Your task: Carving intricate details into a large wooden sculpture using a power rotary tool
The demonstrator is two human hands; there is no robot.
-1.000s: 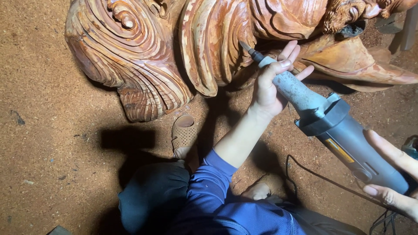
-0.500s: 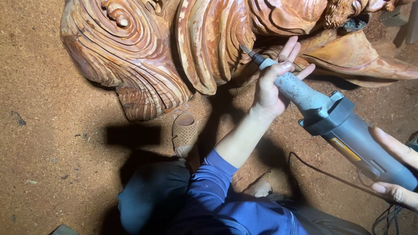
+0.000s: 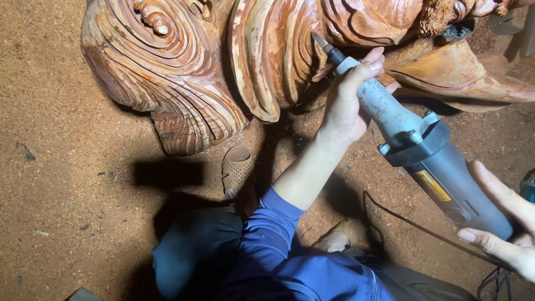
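Left hand (image 3: 345, 103): centre right of the frame; fingers (image 3: 368, 67) curled tight around the narrow neck of the die grinder (image 3: 423, 150), thumb along its underside.
Right hand (image 3: 501, 223): lower right edge; fingers long and slightly spread, cradling the rear of the tool's body from below.
Die grinder: runs diagonally from lower right to upper centre; pale dusty metal neck, black collar, grey-blue barrel with a yellow label. Its dark pointed bit (image 3: 322, 43) meets a groove of the wood carving (image 3: 267, 56).
Wood carving: fills the upper part of the frame; reddish-brown wood cut into deep parallel ridges, with 1 spiral scroll at upper left (image 3: 159, 25) and a smoother flared leaf at upper right.
Power cord (image 3: 412, 223): thin, black, trailing over the floor at lower right.
Floor (image 3: 56, 167): coated in fine orange-brown sawdust.
Sandal (image 3: 237, 170): perforated, tan, centre of the frame, beside a dark trouser knee and a blue sleeve (image 3: 278, 223).
Risk, bit: it may skip out of the groove and scar a neighbouring ridge if the neck grip loosens.
Risk, hand: the left fingertips lie near the bit; a kick could carry them into it.
Risk, cord: it lies close to the feet and could snag.
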